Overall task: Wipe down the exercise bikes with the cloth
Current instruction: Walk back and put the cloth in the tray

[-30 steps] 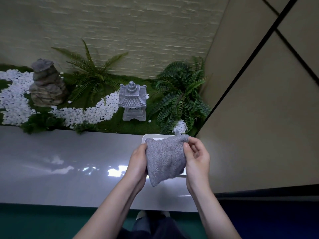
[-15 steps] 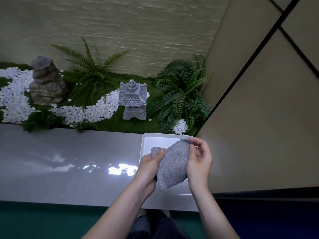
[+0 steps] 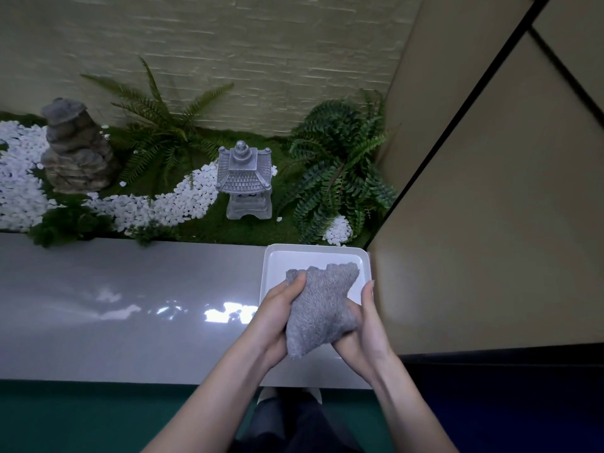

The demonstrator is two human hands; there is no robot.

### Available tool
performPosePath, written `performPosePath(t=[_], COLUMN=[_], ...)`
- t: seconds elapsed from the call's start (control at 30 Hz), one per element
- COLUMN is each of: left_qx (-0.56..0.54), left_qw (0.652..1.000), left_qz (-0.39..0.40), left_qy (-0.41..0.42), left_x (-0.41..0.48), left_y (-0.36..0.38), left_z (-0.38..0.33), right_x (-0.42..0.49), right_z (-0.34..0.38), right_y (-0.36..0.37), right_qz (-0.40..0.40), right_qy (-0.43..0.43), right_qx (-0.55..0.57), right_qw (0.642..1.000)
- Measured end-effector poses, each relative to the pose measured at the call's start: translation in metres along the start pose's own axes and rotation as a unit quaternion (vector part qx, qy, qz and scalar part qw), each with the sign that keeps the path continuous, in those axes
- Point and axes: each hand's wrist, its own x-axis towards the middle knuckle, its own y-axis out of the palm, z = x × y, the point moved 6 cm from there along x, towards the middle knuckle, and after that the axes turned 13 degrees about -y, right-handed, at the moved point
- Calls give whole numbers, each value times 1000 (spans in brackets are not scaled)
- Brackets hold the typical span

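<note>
A grey fluffy cloth (image 3: 322, 305) is bunched between both my hands above a white square tray (image 3: 271, 266). My left hand (image 3: 277, 308) grips its left edge, thumb on top. Under the cloth's right side, my right hand (image 3: 362, 325) cups it with the fingers curled up around the edge. No exercise bike is in view.
The tray rests on a glossy white ledge (image 3: 114, 305). Beyond it lies a small decorative garden with a stone lantern (image 3: 245, 181), a stacked rock (image 3: 73, 148), ferns (image 3: 340, 168) and white pebbles. A beige wall panel (image 3: 490, 207) stands at right; green floor lies below.
The cloth was held up flat by its top corners; now it is lower and gathered between my hands, with my right hand shifted from the top corner to underneath.
</note>
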Motion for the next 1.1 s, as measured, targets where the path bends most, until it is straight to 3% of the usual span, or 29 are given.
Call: performPosePath(t=[0.1, 0.27, 0.37, 0.43, 0.57, 0.77, 0.87, 0.93, 1.1], left_qx=[87, 187, 278, 314, 319, 335, 317, 329, 439], left_qw=[993, 943, 870, 832, 832, 880, 898, 891, 821], left_qz=[-28, -133, -224, -276, -307, -252, -261, -273, -321], left_qy=[70, 241, 341, 366, 336, 224, 159, 151, 174], left_x=[-3, -11, -13, -9, 16, 88, 129, 157, 222], left_y=[-2, -4, -4, -6, -15, -24, -38, -48, -68], left_z=[-12, -30, -34, -36, -36, -27, -18, -12, -4], right_x=[-2, 2, 4, 4, 16, 58, 85, 105, 166], right_z=[9, 24, 30, 37, 36, 16, 9, 5, -24], right_y=[1, 3, 7, 10, 2, -55, -83, -98, -135], right_qz=[-17, -81, -122, -136, -139, -174, -200, -197, -155], right_qy=[-51, -174, -221, -258, -273, -199, -186, -175, -133], right_qx=[-68, -218, -309, -343, -384, -366, -396, -447, -571], right_qw=[996, 957, 917, 893, 871, 893, 877, 855, 795])
